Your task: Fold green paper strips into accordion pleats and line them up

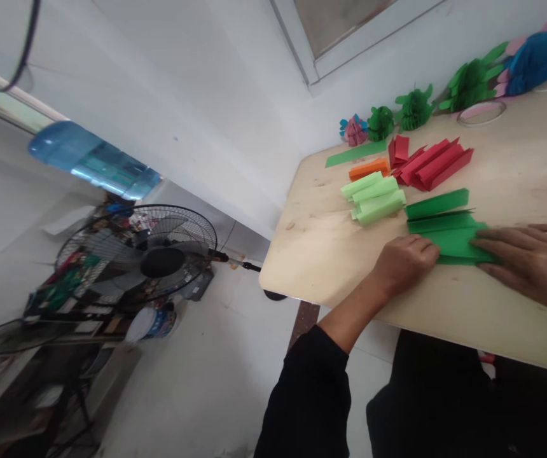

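I am watching through one head-worn camera, looking forward and down from above the near side of the bench (311, 254). It is sitting close to the left hand (404, 267) and right hand (535, 257), which are showing right of centre, the right one running out of frame. The view is leaning, so the bench's near edge is sloping down rightward. It is also taking in a window (338, 25) at the top and a fan (161, 262) farther off on the left.
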A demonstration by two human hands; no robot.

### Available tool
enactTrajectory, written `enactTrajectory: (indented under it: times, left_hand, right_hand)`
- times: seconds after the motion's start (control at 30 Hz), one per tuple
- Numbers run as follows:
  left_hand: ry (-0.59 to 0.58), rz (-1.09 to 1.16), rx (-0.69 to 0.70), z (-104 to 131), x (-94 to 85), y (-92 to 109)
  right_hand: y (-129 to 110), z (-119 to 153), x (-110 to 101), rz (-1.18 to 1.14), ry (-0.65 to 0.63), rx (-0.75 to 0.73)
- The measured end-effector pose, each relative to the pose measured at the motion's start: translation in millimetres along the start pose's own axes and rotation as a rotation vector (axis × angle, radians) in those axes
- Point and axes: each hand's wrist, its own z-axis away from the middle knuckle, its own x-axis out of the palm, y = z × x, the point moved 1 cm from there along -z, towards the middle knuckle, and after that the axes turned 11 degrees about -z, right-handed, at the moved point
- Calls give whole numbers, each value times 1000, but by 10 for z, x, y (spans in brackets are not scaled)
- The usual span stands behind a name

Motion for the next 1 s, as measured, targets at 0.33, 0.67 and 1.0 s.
enactTrajectory:
  times: [0.33,0.67,1.0]
  left_hand:
    - [20,19,-4,-31,-17,6]
    - [-33,-19,29,-105,-92,16]
    - [-56,-45,34,-143,-127,23]
  right_hand:
    - [127,-10,-27,-6,-76,-94]
    - [77,-81,-80,-12,-34,-174]
    - [155,-106,-84,-125,-51,-156]
